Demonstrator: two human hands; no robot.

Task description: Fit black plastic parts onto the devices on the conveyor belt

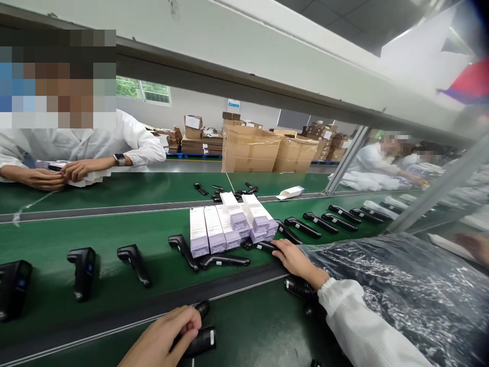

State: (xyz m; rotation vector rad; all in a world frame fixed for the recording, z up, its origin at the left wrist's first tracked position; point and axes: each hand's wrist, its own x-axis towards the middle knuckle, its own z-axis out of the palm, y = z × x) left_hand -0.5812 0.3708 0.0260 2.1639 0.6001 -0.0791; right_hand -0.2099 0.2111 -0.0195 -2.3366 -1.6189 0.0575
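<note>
My left hand [168, 334], at the bottom edge, has its fingers curled round a black pistol-shaped device [204, 340] above the green worktop; my fingers hide its middle. Out over the belt reaches my right hand [296, 260], its fingers closed on the end of another black pistol-shaped device [262, 245] that lies in front of a stack of boxes. These small white-and-lilac boxes [198, 232] stand grouped on the green belt [160, 229], with two lying on top. A similar black device [225, 260] lies just left of my right hand.
More black devices [82, 272] lie spaced along the belt on both sides. Clear plastic sheeting [412, 285] covers dark contents at right. A co-worker in a white coat [141, 137] sits opposite. A beam [229, 46] crosses overhead; a metal post [346, 160] stands behind the belt.
</note>
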